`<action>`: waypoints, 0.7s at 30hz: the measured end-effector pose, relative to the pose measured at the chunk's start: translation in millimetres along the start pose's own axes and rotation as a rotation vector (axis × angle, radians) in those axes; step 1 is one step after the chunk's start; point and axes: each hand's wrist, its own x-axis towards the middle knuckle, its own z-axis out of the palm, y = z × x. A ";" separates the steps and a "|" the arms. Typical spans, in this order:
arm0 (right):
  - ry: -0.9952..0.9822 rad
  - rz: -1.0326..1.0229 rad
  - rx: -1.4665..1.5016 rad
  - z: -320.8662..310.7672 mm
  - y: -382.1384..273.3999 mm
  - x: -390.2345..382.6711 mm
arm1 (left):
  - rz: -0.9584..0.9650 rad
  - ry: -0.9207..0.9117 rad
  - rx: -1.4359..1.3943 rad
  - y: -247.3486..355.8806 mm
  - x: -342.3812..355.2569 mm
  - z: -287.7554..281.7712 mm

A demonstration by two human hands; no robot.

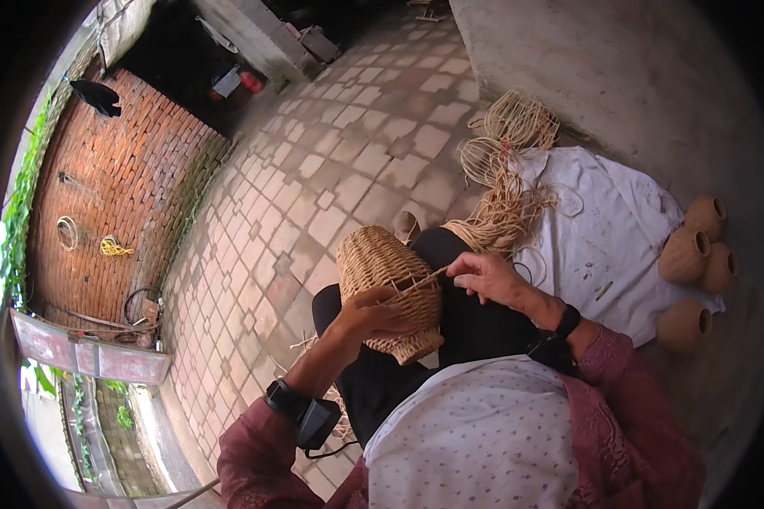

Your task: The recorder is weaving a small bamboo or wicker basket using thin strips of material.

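A tan woven basket (380, 254), shaped like a vase with a narrow neck, rests tilted on my lap with its neck toward me. My left hand (373, 316) wraps round its lower left side and steadies it; some of its fingers are hidden. At the basket's right side, my right hand (485, 276) pinches a strand of cord (437, 273) that runs taut from the weave. A gap with upright strands shows in the wall near that strand. Both wrists wear black straps with devices on them.
To the right a white sheet (607, 220) covers the ground, with coils of cord (508, 199) along its left edge. Several round clay-coloured pots (686, 254) stand at its far right. Paving bricks (314, 195) spread ahead; a brick wall (119, 204) rises at left.
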 end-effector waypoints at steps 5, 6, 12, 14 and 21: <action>0.050 -0.576 -0.309 23.7 -3.2 22.6 | 0.052 0.104 -0.088 -21.0 -13.5 -10.5; 0.035 -0.590 -0.372 26.8 -4.5 23.6 | 0.054 0.105 -0.094 -30.8 -12.9 -17.3; 0.133 -0.107 -0.036 18.0 -3.8 22.3 | 0.113 0.060 -0.420 -72.7 -18.0 -30.7; 0.069 0.126 0.307 8.6 14.5 20.8 | 0.095 0.104 -0.478 -82.9 -19.9 -34.8; -0.035 0.225 0.908 28.3 3.8 27.3 | 0.107 0.374 -0.010 -67.8 -21.6 -29.7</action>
